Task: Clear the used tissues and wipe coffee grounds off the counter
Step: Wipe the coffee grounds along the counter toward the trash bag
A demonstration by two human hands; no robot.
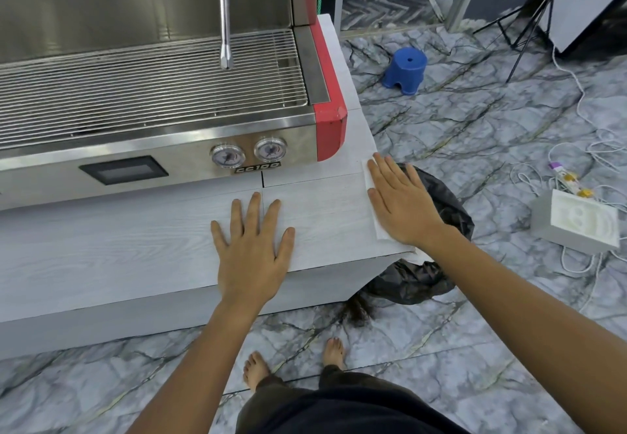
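Right hand (400,202) spread flat, pressing tissue (371,192) at table (135,250) right edge; left hand (252,247) spread, empty. No grounds visible; tissue undiscarded.

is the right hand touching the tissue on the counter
Touching. The head view shows the right hand pressed flat on the white tissue at the counter edge.

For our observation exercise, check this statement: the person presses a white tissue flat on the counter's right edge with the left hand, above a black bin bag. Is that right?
Not quite. The head view shows the right hand pressing the white tissue flat at the counter's right edge, above the black bin bag. The left hand lies flat and empty on the bare counter.
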